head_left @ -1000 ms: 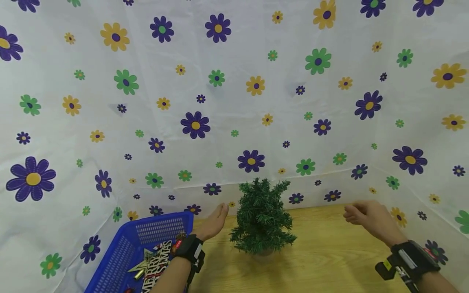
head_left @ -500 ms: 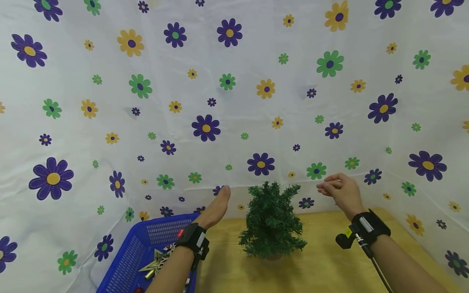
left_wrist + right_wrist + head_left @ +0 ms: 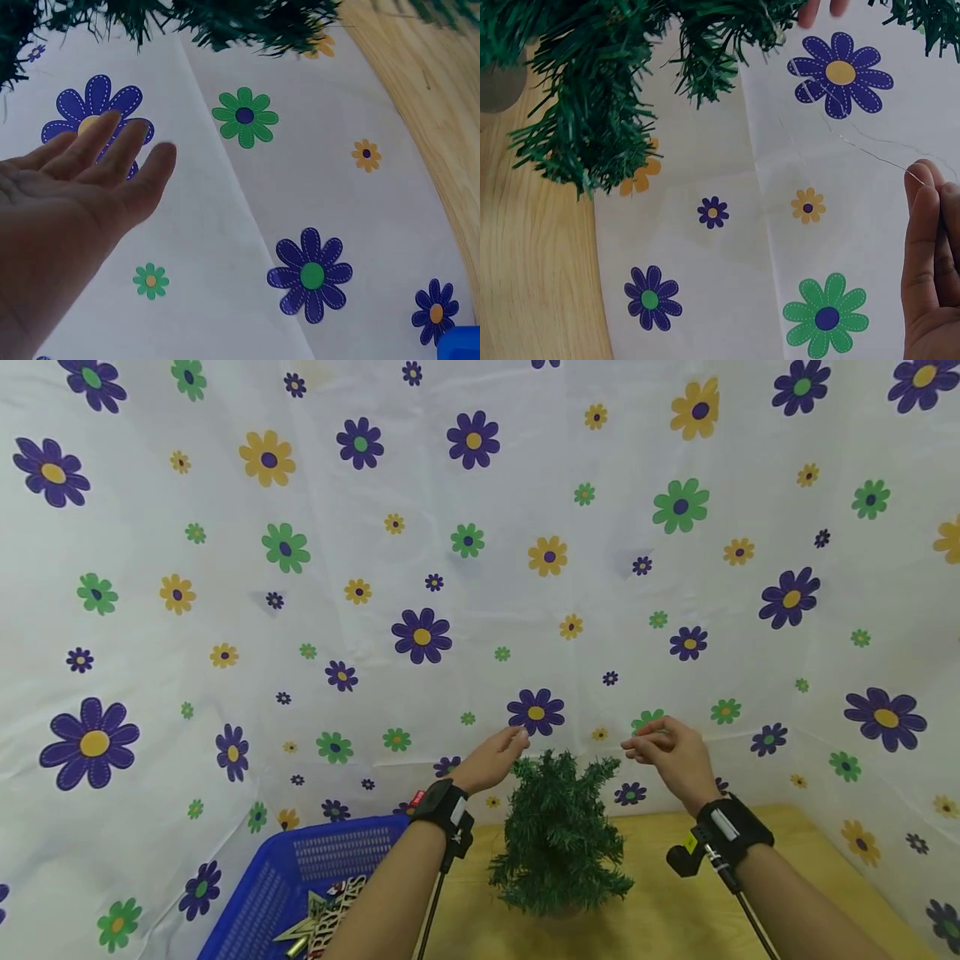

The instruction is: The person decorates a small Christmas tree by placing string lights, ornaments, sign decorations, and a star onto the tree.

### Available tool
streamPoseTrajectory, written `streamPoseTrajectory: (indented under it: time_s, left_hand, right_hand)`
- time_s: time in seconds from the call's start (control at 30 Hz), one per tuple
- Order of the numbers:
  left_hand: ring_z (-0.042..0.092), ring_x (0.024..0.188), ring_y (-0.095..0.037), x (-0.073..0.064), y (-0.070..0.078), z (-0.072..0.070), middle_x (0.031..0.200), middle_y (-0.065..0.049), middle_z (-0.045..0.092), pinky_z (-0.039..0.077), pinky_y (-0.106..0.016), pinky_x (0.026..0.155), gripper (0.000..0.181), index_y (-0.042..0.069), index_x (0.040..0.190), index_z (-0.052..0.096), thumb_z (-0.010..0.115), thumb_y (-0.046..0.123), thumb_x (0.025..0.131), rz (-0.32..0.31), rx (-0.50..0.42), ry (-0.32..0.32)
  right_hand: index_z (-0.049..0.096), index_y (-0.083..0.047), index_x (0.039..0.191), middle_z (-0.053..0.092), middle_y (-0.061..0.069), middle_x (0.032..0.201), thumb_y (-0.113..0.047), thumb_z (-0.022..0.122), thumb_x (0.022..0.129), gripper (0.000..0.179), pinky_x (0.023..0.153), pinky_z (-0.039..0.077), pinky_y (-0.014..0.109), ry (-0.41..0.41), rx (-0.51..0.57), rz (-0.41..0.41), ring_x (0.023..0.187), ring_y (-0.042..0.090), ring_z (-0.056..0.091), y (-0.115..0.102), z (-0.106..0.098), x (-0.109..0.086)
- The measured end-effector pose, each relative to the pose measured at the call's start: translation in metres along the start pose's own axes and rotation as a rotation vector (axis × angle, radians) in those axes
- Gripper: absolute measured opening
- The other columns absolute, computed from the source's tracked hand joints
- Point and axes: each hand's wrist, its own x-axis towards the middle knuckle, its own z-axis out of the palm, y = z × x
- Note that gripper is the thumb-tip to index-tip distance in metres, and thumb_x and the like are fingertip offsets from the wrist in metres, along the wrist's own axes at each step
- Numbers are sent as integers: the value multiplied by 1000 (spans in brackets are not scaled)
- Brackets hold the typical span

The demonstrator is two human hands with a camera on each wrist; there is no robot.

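Observation:
A small green artificial Christmas tree (image 3: 558, 843) stands on the wooden table. My right hand (image 3: 675, 760), to the right of its top, pinches a thin silvery wire (image 3: 881, 156) between thumb and fingertips. From there the wire runs as loose strands towards the branches in the right wrist view; the head view barely resolves it. Just left of the treetop is my left hand (image 3: 491, 762), raised with fingers extended and slightly bent. Nothing shows in its fingers (image 3: 154, 176) in the left wrist view, where branches (image 3: 225, 22) hang along the upper edge.
A blue plastic basket (image 3: 258, 893) stands at the left, partly behind my left forearm. Inside are a gold star (image 3: 306, 920) and a lettered wooden sign (image 3: 341, 906). The flower-printed cloth (image 3: 420, 710) rises close behind the table (image 3: 675, 902) and along its sides.
My right hand has moved left and up from the far right to beside the treetop. My left hand has risen and shifted right towards the treetop. The tree still stands upright.

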Motion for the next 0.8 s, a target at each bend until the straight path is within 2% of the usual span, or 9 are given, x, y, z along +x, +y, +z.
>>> streamPoseTrajectory:
  time_s: [0.17, 0.23, 0.3, 0.4, 0.47, 0.57, 0.63, 0.7, 0.8]
  left_hand:
    - [39, 133, -37, 13, -4, 4, 146, -17, 39, 32, -52, 109, 58, 9, 149, 20, 25, 43, 102, -99, -96, -101]
    - [38, 134, -37, 14, -5, 4, 147, -17, 36, 33, -53, 108, 58, 10, 149, 20, 28, 43, 102, -116, -126, -128]
    - [40, 133, -35, 16, -6, 4, 147, -13, 39, 34, -53, 107, 56, 12, 148, 24, 30, 42, 101, -100, -153, -144]
    - [50, 124, -29, 16, -5, 1, 135, -10, 52, 43, -48, 100, 44, 13, 138, 44, 36, 36, 101, -27, -159, -133]
    - [58, 107, -22, 17, -5, -1, 119, -8, 61, 48, -38, 89, 35, 12, 125, 56, 40, 31, 101, 20, -150, -84]
    - [56, 85, -20, 17, -3, -5, 97, -8, 60, 47, -28, 73, 28, 10, 108, 65, 42, 25, 101, 50, -119, 46]
    - [54, 79, -19, 16, -4, -6, 91, -7, 58, 47, -26, 69, 28, 10, 103, 66, 42, 25, 101, 38, -73, 143]
    - [54, 79, -17, 13, -7, -8, 91, -6, 59, 47, -26, 69, 28, 12, 99, 67, 42, 25, 101, 22, 19, 220]
    - [50, 69, -15, 8, -16, -10, 91, -5, 64, 42, -27, 63, 28, 15, 94, 69, 42, 24, 100, -1, 156, 277]
  right_hand:
    - [55, 1, 107, 70, 18, 97, -16, 57, 93, 22, 75, 56, 22, -30, 21, -38, 82, 14, 69, -4, 10, -2]
    - [55, 0, 106, 71, 17, 97, -17, 58, 93, 22, 75, 56, 22, -38, 30, -45, 82, 16, 69, -7, 13, -1]
    - [55, -1, 106, 71, 15, 96, -18, 58, 93, 22, 75, 56, 23, -49, 36, -46, 83, 18, 69, -11, 15, 1]
    - [55, -3, 106, 71, 13, 96, -21, 58, 93, 23, 75, 56, 23, -59, 18, -43, 83, 19, 70, -15, 17, 3]
    - [55, -2, 106, 71, 13, 96, -22, 57, 93, 23, 75, 56, 23, -62, 1, -47, 83, 21, 70, -17, 17, 5]
    - [56, -2, 106, 71, 14, 97, -19, 57, 94, 21, 74, 56, 23, -61, -26, -45, 83, 23, 70, -18, 16, 7]
    - [57, -3, 106, 71, 14, 97, -18, 57, 94, 19, 75, 56, 24, -66, -44, -31, 84, 24, 70, -17, 16, 7]
    - [58, -3, 106, 71, 14, 99, -16, 57, 93, 18, 75, 56, 26, -83, -68, -16, 85, 25, 69, -15, 16, 7]
    - [60, -5, 107, 70, 14, 101, -16, 58, 92, 18, 74, 56, 28, -110, -106, -1, 86, 25, 68, -10, 15, 5]
